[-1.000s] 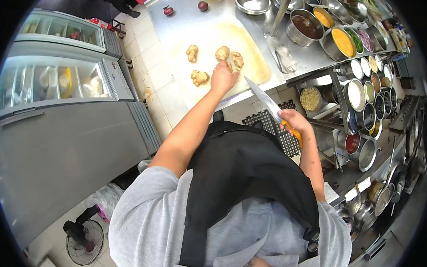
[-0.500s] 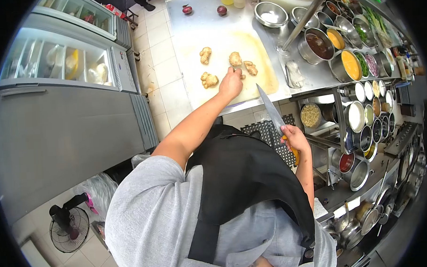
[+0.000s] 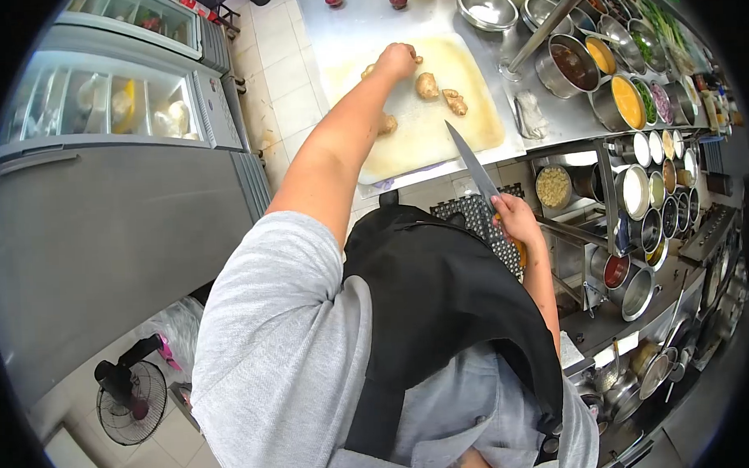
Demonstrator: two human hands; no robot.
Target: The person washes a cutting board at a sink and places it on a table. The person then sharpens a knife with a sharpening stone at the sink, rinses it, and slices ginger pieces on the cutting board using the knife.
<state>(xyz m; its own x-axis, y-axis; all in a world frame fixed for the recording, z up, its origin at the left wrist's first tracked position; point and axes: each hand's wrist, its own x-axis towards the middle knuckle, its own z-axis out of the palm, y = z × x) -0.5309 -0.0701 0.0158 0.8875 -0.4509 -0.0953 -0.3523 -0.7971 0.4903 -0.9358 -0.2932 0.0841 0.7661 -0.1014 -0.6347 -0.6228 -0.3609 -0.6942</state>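
Cream-coloured and yellowed toward its edges, a cutting board (image 3: 421,142) lies on a steel counter (image 3: 367,24) in a crowded kitchen as a person in a grey shirt and black apron (image 3: 442,289) reaches across its far side. The left arm stretches forward over the board's left part, elbow slightly bent, ending in a left hand (image 3: 397,61) held back-up near the far edge, fingers curled down and closed on a small ginger piece (image 3: 419,60) whose end shows beside them; the fingertips themselves are hidden. Just beside the forearm, two more pieces, a far ginger piece (image 3: 368,71) and a near ginger piece (image 3: 388,125), are partly covered. A large ginger piece (image 3: 426,86) and a branched ginger piece (image 3: 455,102) rest close together toward the board's right half. Bare board spreads between them and the near edge, with a narrower strip to their right.

Low at the person's right, the right hand (image 3: 517,218) is wrapped around the orange handle of a knife (image 3: 472,159), its forearm angled up from the body. The blade slants across the near edge, tip over the board; whether it touches cannot be told. Two red onions (image 3: 398,0) sit beyond the far edge, across a stretch of steel, while a crumpled cloth (image 3: 532,115) lies near the right edge.
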